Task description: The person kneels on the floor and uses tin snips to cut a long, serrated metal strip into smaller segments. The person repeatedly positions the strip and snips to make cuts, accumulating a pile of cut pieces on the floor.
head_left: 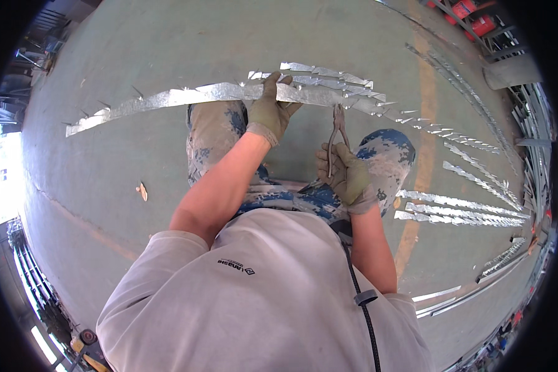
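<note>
Holding the strip [220,93] in my left grip [271,111], pliers [338,116] in my right grip [347,173]: left spikes [139,95] look raised, right ones unfinished.

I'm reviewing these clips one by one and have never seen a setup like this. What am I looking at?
No machine here: a person works with two gloved hands. The single picture comes from a fisheye camera on their head, looking down, so straight edges curve. Its left is the person's left.

The left grip, in an olive-green glove, holds a long, silvery, spiked metal strip. The right grip, gloved alike, holds grey metal pliers with their jaws at the strip's near edge; whether they bite is unclear.

More silvery spiked strips lie rightward on the grey-green floor.
</note>
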The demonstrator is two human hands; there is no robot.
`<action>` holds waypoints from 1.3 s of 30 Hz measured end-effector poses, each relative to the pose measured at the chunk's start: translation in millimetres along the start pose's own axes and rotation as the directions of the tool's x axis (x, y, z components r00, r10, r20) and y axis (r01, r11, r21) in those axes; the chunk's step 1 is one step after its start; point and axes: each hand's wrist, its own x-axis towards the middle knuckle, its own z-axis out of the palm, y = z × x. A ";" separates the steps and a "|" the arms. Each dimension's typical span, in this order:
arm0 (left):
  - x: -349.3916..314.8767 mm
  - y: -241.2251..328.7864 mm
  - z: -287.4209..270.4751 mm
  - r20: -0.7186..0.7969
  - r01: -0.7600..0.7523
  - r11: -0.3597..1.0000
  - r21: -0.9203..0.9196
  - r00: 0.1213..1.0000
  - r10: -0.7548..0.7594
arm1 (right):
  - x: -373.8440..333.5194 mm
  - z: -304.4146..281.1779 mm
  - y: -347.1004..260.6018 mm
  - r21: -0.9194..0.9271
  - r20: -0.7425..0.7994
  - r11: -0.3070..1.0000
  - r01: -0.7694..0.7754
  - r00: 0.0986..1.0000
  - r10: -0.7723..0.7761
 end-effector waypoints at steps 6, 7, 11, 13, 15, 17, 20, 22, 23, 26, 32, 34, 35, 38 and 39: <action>-10.3 -21.1 0.2 0.076 0.033 0.994 0.102 0.996 -0.041 | -15.2 16.0 8.9 -0.008 -0.147 0.996 0.084 0.986 -0.084; -9.4 -21.4 0.0 0.077 0.037 0.993 0.114 0.996 -0.046 | -17.4 17.5 11.7 -0.042 -0.177 0.997 0.065 0.982 -0.072; -1.7 -23.6 -10.2 0.067 0.067 0.992 0.109 0.995 -0.075 | -24.4 30.9 20.9 -0.225 -0.239 0.974 0.017 0.968 -0.073; 3.4 -26.4 -16.8 0.065 0.070 0.991 0.114 0.995 -0.078 | -19.3 37.8 23.5 -0.304 -0.274 0.952 -0.034 0.960 -0.053; 5.5 -27.5 -17.7 0.069 0.069 0.990 0.119 0.995 -0.077 | -12.4 42.2 24.8 -0.360 -0.305 0.930 -0.069 0.951 -0.048; 5.7 -28.2 -16.8 0.077 0.066 0.990 0.122 0.994 -0.075 | -5.2 40.6 28.4 -0.394 -0.335 0.915 -0.087 0.941 -0.054; 2.7 -26.0 -13.0 0.071 0.054 0.990 0.127 0.995 -0.063 | 5.4 29.2 36.3 -0.525 -0.325 0.848 -0.077 0.939 -0.116; 2.6 -23.7 -9.6 0.050 0.056 0.989 0.138 0.997 -0.063 | 15.7 13.8 43.8 -0.612 -0.317 0.790 -0.039 0.927 -0.200; 3.0 -22.8 -9.2 0.040 0.054 0.988 0.146 0.997 -0.060 | 19.3 9.7 46.6 -0.653 -0.306 0.757 -0.020 0.921 -0.240; 2.6 -22.7 -10.0 0.045 0.057 0.990 0.130 0.997 -0.063 | 25.7 4.7 55.6 -0.667 -0.290 0.744 0.037 0.907 -0.305; 0.2 -22.8 -7.9 0.033 0.070 0.992 0.110 0.997 -0.074 | 15.3 23.8 54.4 -0.462 -0.313 0.885 0.061 0.922 -0.227; 0.9 -22.4 -7.5 0.033 0.069 0.990 0.119 0.997 -0.074 | 13.3 29.1 52.7 -0.468 -0.320 0.881 0.065 0.917 -0.237; 1.7 -22.4 -8.0 0.032 0.069 0.990 0.124 0.997 -0.073 | 13.5 30.4 52.9 -0.471 -0.322 0.880 0.067 0.915 -0.242; 2.6 -23.4 -9.9 0.048 0.058 0.990 0.129 0.997 -0.065 | 15.3 31.0 55.9 -0.493 -0.338 0.866 0.079 0.901 -0.274; 2.7 -23.5 -10.4 0.048 0.058 0.990 0.131 0.997 -0.064 | 15.5 30.9 55.9 -0.513 -0.337 0.855 0.072 0.899 -0.278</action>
